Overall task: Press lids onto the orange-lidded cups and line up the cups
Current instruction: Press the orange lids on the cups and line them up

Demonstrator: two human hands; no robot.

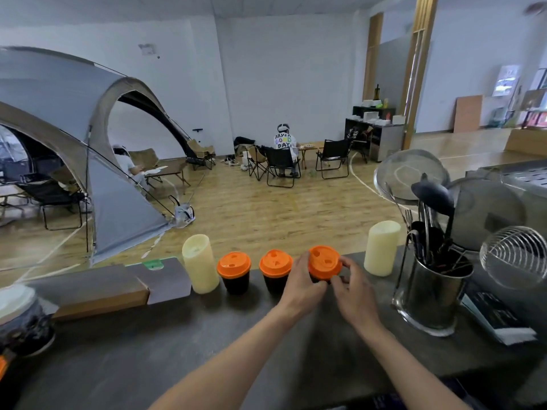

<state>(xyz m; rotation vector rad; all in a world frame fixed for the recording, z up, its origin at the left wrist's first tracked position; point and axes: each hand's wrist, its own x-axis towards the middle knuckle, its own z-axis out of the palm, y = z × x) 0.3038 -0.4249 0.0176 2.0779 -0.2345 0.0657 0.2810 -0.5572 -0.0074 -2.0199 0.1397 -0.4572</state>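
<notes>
**Both hands close on the third cup at the far edge of the bench**

Lowest in the frame, two bare forearms rise from the bottom edge across the dark bench (165, 344) and converge just right of centre. The left hand (303, 281) wraps the left side of the rightmost cup, its fingers (299, 263) curled up against the rim of the orange lid (325, 261). The right hand (353, 294) comes in from the other side, thumb and fingertips pinching low at the lid's edge and the cup wall beneath it. So both sets of fingers are closed on this one cup, not spread wide. Its dark body is almost wholly hidden behind them.

What the next move depends on: the lid lies directly between the two hands and slightly above them, tilted toward the camera rather than level, which suggests it is not yet seated all round. The cup's long axis stands upright, so pressure should go straight down along it. Both hands are equally near; the left looks better placed to steady, the right to press.

Just left of this cup, a second cup (275, 275) and a third (234, 272) stand upright in a row, apart from each other, lids appearing seated. A cream pillar candle (200, 267) flanks the row on the left, another (381, 248) on the right. At right stands a steel utensil holder (432, 294).

Beyond the bench, wooden floor, a grey tent (74, 119) at left, and folding chairs.
</notes>
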